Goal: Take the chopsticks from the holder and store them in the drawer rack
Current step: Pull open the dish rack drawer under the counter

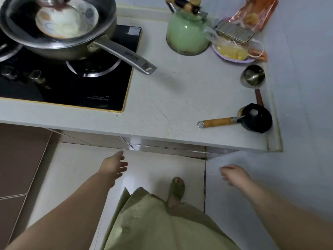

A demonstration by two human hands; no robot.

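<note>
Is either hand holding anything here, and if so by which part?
Nothing is held: the left hand and right hand are both open and empty below the counter edge.

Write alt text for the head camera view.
A person's empty left hand and right hand reach, fingers spread, toward the cabinet front below a white kitchen counter. On the counter: a steel pan on a black hob, a green kettle and a wooden-handled ladle.

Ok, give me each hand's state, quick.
Left hand: open, holding nothing, below the countertop edge.
Right hand: open, fingers loosely curled, holding nothing.
</note>
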